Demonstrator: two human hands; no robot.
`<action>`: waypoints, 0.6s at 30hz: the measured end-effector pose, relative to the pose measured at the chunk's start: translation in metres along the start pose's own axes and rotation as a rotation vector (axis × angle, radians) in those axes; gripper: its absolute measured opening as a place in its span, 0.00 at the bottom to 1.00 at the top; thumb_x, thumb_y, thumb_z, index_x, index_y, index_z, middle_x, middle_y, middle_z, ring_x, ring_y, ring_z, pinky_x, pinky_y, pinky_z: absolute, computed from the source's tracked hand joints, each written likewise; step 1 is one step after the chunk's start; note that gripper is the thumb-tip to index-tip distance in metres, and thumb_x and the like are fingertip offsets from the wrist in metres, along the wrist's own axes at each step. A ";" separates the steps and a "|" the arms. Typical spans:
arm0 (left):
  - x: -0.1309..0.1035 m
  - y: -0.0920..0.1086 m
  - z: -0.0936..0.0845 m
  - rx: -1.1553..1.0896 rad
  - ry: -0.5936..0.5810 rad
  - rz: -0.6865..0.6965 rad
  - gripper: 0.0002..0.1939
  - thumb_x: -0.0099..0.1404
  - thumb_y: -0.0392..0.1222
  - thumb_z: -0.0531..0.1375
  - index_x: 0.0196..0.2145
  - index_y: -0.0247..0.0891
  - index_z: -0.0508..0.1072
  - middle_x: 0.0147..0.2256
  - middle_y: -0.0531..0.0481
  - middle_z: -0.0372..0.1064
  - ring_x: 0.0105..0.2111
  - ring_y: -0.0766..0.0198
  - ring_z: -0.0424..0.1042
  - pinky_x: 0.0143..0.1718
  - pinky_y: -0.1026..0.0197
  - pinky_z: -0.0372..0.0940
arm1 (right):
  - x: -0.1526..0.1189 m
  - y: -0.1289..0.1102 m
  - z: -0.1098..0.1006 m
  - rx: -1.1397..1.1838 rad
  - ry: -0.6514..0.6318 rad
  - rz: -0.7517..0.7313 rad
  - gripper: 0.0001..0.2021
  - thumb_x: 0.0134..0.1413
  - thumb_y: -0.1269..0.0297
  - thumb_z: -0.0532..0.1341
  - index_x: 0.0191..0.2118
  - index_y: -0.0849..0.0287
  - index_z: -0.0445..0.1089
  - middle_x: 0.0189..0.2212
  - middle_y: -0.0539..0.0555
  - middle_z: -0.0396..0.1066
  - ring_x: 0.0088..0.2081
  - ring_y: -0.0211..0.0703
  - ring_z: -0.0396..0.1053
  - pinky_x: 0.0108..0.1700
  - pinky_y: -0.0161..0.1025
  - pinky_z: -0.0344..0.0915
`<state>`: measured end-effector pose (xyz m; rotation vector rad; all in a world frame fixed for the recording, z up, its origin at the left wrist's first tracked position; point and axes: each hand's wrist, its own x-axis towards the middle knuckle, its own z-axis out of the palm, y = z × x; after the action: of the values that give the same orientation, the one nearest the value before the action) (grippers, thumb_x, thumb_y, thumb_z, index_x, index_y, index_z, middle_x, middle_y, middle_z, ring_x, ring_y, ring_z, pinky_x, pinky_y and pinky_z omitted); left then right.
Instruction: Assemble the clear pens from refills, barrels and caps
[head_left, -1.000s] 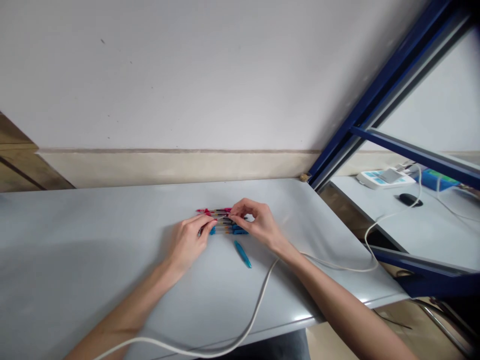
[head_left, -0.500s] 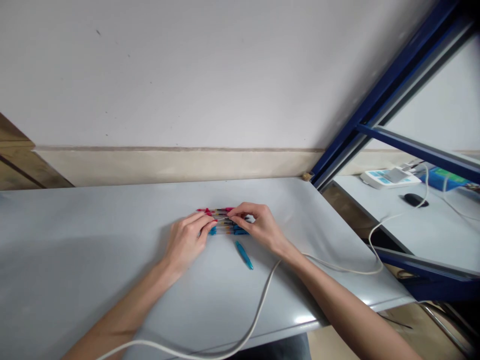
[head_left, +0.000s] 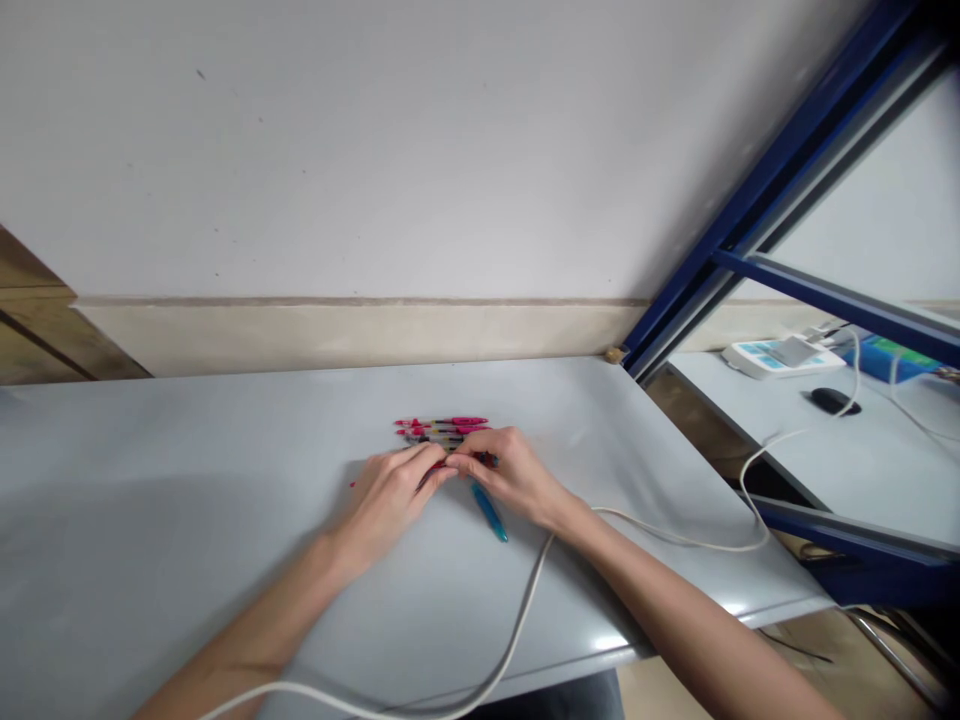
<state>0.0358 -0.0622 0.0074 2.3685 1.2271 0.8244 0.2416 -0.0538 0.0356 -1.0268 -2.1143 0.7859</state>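
Note:
Several pens lie side by side on the grey table point(head_left: 202, 450), the red-tipped pens point(head_left: 469, 421) farthest back. Nearer me, my left hand point(head_left: 397, 485) and my right hand point(head_left: 510, 470) meet with their fingertips close together. Both pinch a red pen point(head_left: 432, 468), whose red end shows beyond my left hand's outer side. My fingers cover most of that pen and part of the row. Just below my right hand a blue pen point(head_left: 490, 512) lies slanted on the table.
A white cable point(head_left: 525, 600) runs across the table, under my right forearm. At the right stands a blue metal frame point(head_left: 720, 240); beyond it are a black mouse point(head_left: 834, 401) and a white device point(head_left: 765, 360).
Both hands have moved slightly nearer to me and closer together, onto a red pen. The red-tipped pens at the back now show more fully. The blue pen lies where it was.

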 end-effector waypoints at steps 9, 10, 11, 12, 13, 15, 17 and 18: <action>-0.002 0.007 -0.003 0.164 -0.008 -0.018 0.13 0.77 0.46 0.50 0.49 0.48 0.73 0.35 0.54 0.79 0.30 0.63 0.77 0.32 0.63 0.59 | -0.002 -0.009 -0.016 -0.158 0.101 0.156 0.24 0.70 0.54 0.53 0.24 0.61 0.67 0.18 0.46 0.57 0.22 0.33 0.50 0.27 0.33 0.48; -0.002 0.007 -0.003 0.181 -0.004 -0.023 0.13 0.77 0.46 0.50 0.50 0.48 0.73 0.34 0.54 0.79 0.30 0.62 0.77 0.32 0.63 0.59 | -0.007 -0.010 -0.017 -0.222 0.096 0.187 0.23 0.69 0.54 0.54 0.24 0.61 0.65 0.18 0.46 0.56 0.22 0.33 0.49 0.27 0.34 0.47; -0.001 0.007 -0.003 0.196 -0.001 -0.023 0.13 0.77 0.46 0.49 0.50 0.48 0.73 0.34 0.55 0.79 0.30 0.62 0.77 0.31 0.63 0.59 | -0.012 -0.012 -0.017 -0.289 0.071 0.215 0.21 0.68 0.55 0.56 0.24 0.60 0.64 0.18 0.46 0.57 0.22 0.33 0.50 0.27 0.34 0.46; -0.001 0.006 -0.003 0.208 -0.002 -0.021 0.13 0.77 0.46 0.49 0.49 0.48 0.73 0.34 0.55 0.79 0.30 0.62 0.77 0.31 0.63 0.59 | -0.019 -0.014 -0.016 -0.350 0.038 0.242 0.19 0.66 0.55 0.58 0.25 0.60 0.65 0.18 0.46 0.59 0.22 0.34 0.51 0.27 0.34 0.45; -0.001 0.006 -0.002 0.215 -0.005 -0.017 0.13 0.77 0.46 0.49 0.49 0.48 0.73 0.33 0.55 0.78 0.30 0.62 0.77 0.31 0.63 0.59 | -0.027 -0.015 -0.013 -0.397 0.005 0.270 0.16 0.65 0.56 0.59 0.27 0.59 0.66 0.20 0.47 0.62 0.22 0.34 0.53 0.27 0.35 0.46; 0.000 0.007 -0.001 0.220 -0.014 -0.005 0.13 0.77 0.45 0.49 0.48 0.47 0.72 0.34 0.54 0.78 0.31 0.62 0.77 0.31 0.63 0.59 | -0.041 -0.018 -0.007 -0.464 -0.037 0.306 0.10 0.61 0.58 0.63 0.32 0.58 0.67 0.23 0.48 0.67 0.23 0.35 0.57 0.28 0.35 0.46; 0.001 0.009 0.000 0.223 -0.022 0.013 0.13 0.77 0.44 0.48 0.45 0.45 0.72 0.36 0.53 0.77 0.32 0.62 0.76 0.32 0.63 0.60 | -0.051 -0.020 0.000 -0.502 -0.084 0.294 0.07 0.59 0.62 0.64 0.34 0.58 0.67 0.25 0.49 0.70 0.24 0.36 0.60 0.28 0.35 0.48; 0.002 0.010 0.000 0.226 -0.025 0.026 0.13 0.77 0.43 0.48 0.44 0.44 0.72 0.37 0.53 0.77 0.32 0.62 0.76 0.33 0.63 0.60 | -0.053 -0.020 0.002 -0.516 -0.100 0.275 0.06 0.59 0.64 0.63 0.33 0.58 0.67 0.26 0.49 0.70 0.24 0.36 0.61 0.29 0.35 0.48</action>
<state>0.0427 -0.0662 0.0132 2.5681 1.3457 0.6935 0.2566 -0.1082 0.0336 -1.6016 -2.3536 0.4216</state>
